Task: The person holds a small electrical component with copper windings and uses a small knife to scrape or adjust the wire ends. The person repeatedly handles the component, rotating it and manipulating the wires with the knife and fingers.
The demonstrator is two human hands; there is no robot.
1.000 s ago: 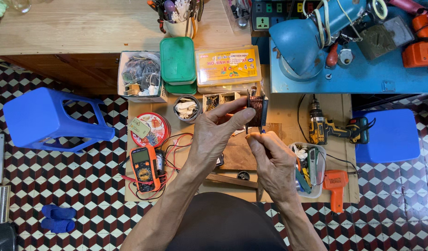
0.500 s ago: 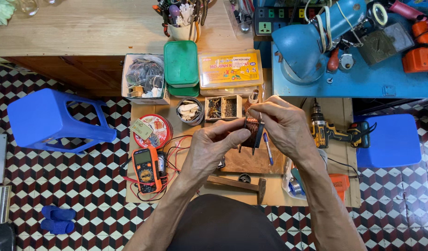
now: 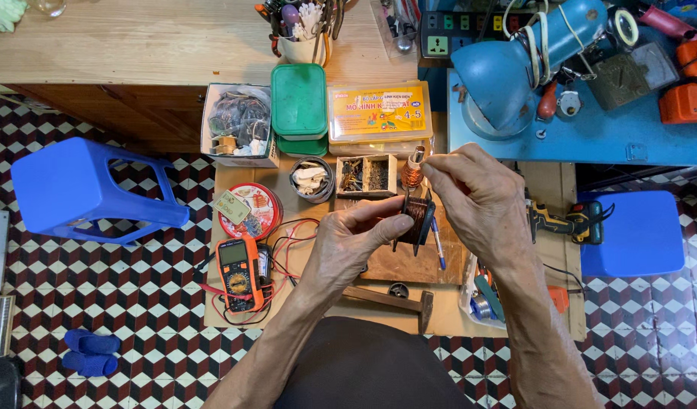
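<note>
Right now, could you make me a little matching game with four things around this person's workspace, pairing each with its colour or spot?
Things:
1. stool
2. lidded box
3. meter
4. copper coil

Descriptions:
A. green
B. held in the left hand
C. blue, on the tiled floor
D. orange, with red leads

Pairs: 1-C, 2-A, 3-D, 4-B

I have one view only, from the camera worn on the person's head. It looks almost straight down over both forearms onto the low brown wooden worktop (image 3: 242, 322) and the red, black and white patterned tiled floor (image 3: 121, 303). It sits near enough that the hands fill the centre. The top edge takes in a pale wooden bench (image 3: 136, 38).
</note>
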